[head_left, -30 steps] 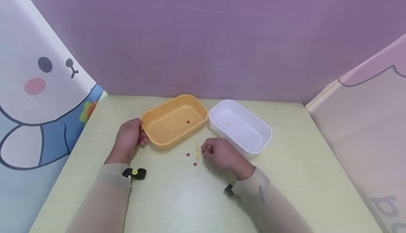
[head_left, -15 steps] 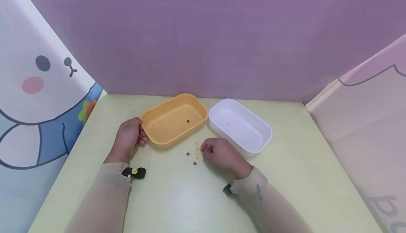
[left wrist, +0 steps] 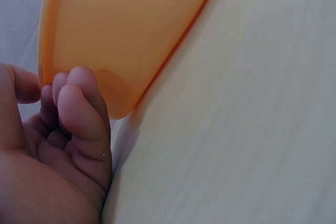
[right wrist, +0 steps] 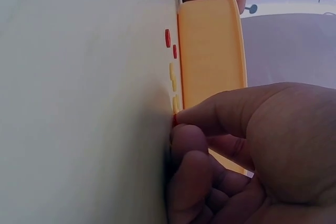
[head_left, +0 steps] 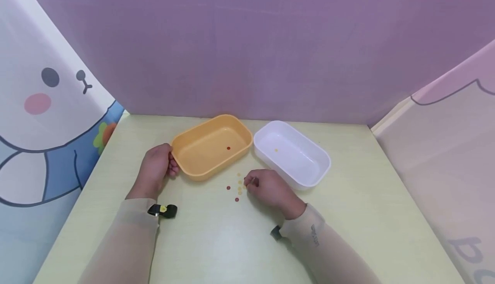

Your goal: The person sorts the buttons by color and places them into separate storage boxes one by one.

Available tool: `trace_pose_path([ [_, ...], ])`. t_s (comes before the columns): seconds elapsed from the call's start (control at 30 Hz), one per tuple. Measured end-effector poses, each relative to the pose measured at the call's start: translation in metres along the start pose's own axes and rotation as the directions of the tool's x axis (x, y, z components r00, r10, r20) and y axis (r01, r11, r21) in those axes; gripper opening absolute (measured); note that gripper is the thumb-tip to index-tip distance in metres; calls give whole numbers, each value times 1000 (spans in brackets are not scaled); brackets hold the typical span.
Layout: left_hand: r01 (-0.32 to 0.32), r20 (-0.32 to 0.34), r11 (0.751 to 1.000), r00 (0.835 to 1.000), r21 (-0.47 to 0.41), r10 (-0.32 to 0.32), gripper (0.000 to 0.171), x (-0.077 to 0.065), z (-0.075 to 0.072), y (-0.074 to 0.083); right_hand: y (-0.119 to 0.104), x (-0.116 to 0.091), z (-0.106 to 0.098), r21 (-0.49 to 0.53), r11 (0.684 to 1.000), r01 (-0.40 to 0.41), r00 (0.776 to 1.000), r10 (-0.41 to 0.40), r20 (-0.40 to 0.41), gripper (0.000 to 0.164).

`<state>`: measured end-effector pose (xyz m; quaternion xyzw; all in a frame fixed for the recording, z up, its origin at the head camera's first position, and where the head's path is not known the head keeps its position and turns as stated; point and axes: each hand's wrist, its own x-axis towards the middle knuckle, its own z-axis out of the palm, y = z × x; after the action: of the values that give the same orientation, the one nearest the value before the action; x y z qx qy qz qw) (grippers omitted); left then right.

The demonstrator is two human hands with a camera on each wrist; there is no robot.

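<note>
My left hand point(head_left: 154, 166) grips the near-left end of a yellow-orange plastic basin point(head_left: 201, 174); in the left wrist view the thumb is at the rim and the curled fingers point(left wrist: 84, 108) lie against the outer wall. My right hand point(head_left: 270, 187) is low over the table, thumb and forefinger pinching a small red disc point(right wrist: 175, 120) at table level. Beside those fingertips lie several small yellow discs point(head_left: 239, 188) and two more red discs point(head_left: 228, 187). Another red disc point(head_left: 228, 148) rests inside the yellow-orange basin.
A white basin point(head_left: 325, 163) stands right of the yellow-orange one, close to it, with a yellow disc point(head_left: 276, 150) inside. Behind both rises a purple backdrop point(head_left: 247, 60). The pale table point(head_left: 209, 241) has printed cloths at its left and right sides.
Both hands keep almost the same positions, and the basins and loose discs stay in place. The whole head view shifts only slightly.
</note>
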<state>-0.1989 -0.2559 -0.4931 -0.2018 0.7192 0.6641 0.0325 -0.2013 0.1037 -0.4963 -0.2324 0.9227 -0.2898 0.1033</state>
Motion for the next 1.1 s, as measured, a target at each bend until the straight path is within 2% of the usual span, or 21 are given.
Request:
trace_pose_path([
  [0.83, -6, 1, 1000, 1000, -9, 6, 39, 3, -1, -3, 2, 0, 3, -23, 999, 23, 999, -24, -22, 11],
  [1.1, 0, -1, 1000, 1000, -5, 0, 39, 4, -1, -3, 1, -1, 2, -4, 1000, -10, 1000, 10, -15, 10],
])
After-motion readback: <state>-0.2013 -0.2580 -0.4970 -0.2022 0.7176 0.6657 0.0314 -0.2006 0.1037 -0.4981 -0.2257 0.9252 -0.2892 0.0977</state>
